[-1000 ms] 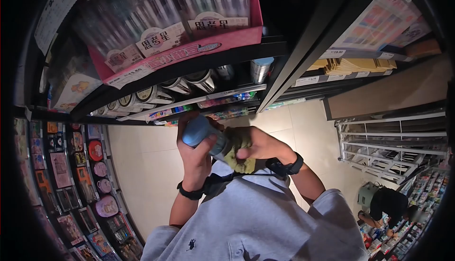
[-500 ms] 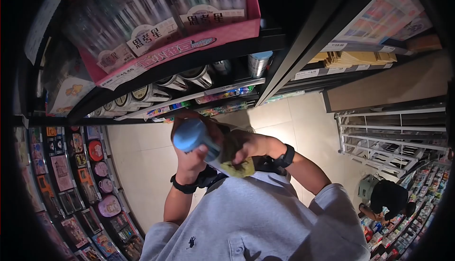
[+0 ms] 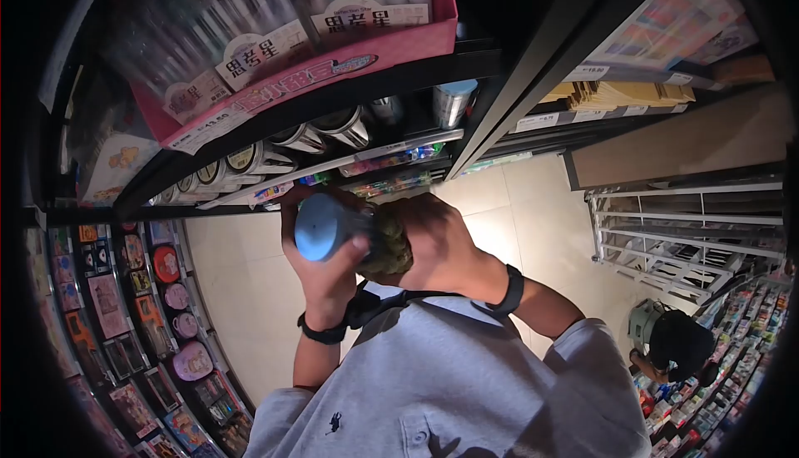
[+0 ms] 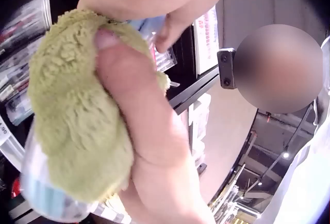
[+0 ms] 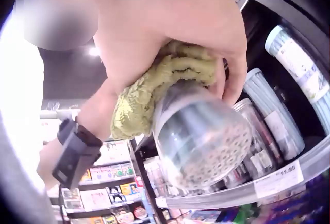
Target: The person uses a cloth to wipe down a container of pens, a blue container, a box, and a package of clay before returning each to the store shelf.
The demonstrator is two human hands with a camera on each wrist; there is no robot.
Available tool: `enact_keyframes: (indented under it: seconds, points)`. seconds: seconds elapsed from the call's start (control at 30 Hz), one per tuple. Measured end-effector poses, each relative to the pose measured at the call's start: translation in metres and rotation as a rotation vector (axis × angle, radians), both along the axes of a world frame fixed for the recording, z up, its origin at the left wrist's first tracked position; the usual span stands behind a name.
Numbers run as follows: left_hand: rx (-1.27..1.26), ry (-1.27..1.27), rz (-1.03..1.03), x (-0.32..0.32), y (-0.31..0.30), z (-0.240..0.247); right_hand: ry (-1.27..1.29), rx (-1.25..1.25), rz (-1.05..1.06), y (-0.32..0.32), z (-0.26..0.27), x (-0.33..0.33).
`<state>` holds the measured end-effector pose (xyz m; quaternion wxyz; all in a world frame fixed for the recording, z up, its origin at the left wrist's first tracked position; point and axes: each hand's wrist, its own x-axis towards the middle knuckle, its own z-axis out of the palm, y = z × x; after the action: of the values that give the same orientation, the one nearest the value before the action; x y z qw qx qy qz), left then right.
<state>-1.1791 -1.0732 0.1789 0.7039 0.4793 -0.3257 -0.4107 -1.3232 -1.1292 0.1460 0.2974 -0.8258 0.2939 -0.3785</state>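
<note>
A clear cylindrical tub with a blue lid is held in front of the chest. Many thin rods fill it, their ends showing at its base in the right wrist view. My left hand grips the tub at the lid end, thumb along its side. A fluffy green cloth lies bunched around the tub's body. My right hand holds this cloth against the tub, its thumb pressed into the pile in the left wrist view.
Similar tubs line a shelf close by, above a price label. Over the hands juts a pink display box of pens. A white wire rack stands at the right, with a person crouching past it.
Both hands and the tub have shifted left and slightly up in the head view. The right hand has turned so its back now covers more of the cloth.
</note>
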Motion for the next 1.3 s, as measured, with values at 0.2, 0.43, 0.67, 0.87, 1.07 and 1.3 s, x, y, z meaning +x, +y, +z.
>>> enact_keyframes:
  seconds: [0.2,0.43,0.67,0.87,1.07,1.3]
  points:
    - [-0.079,0.256,-0.293,0.006,-0.004,-0.002,0.022,0.609,0.484,-0.015,-0.006,-0.027]
    - [0.011,0.286,-0.265,0.001,-0.014,-0.01,0.001,0.728,0.479,-0.019,-0.007,-0.036]
    - [0.145,0.175,-0.261,0.0,-0.008,-0.01,0.028,0.466,0.309,-0.029,0.0,-0.046]
    - [-0.033,0.357,-0.454,0.012,-0.013,-0.027,-0.302,0.978,0.523,-0.024,-0.024,-0.034]
    - [0.191,0.15,-0.122,0.004,-0.016,-0.016,0.035,0.519,0.225,-0.025,-0.019,-0.03]
    - [0.021,0.359,-0.469,0.025,-0.024,-0.017,-0.165,1.144,0.702,-0.039,-0.031,-0.026]
